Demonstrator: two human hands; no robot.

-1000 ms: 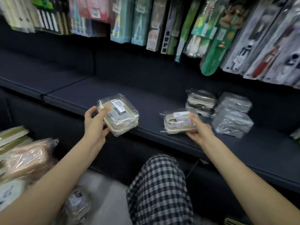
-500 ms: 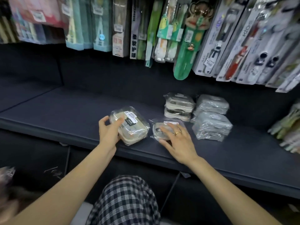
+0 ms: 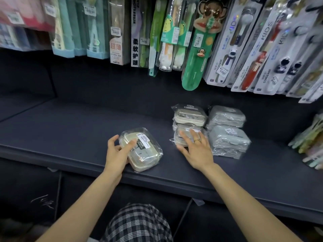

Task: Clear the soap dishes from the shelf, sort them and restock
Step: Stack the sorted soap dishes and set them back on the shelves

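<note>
Left hand [image 3: 117,153] gripping beige soap dish [image 3: 142,149], thumb on top, fingers curled round its near-left end; dish lying wrapped on dark shelf [image 3: 73,137] near the front edge. Right hand [image 3: 195,149] lying flat, fingers spread, pressing second wrapped soap dish [image 3: 180,137] just before a stack of beige dishes [image 3: 189,115]. Grey wrapped dishes [image 3: 227,130] sitting just right of that stack. Toothbrush packs [image 3: 220,49] hanging above.

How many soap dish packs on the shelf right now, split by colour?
Beige: 4, namely one large pack held by the left hand, one small pack under the right hand, and a stack of two behind it.
Grey: at least 4, in two stacks; the wrap blurs the layers.
Total: about 8.
</note>
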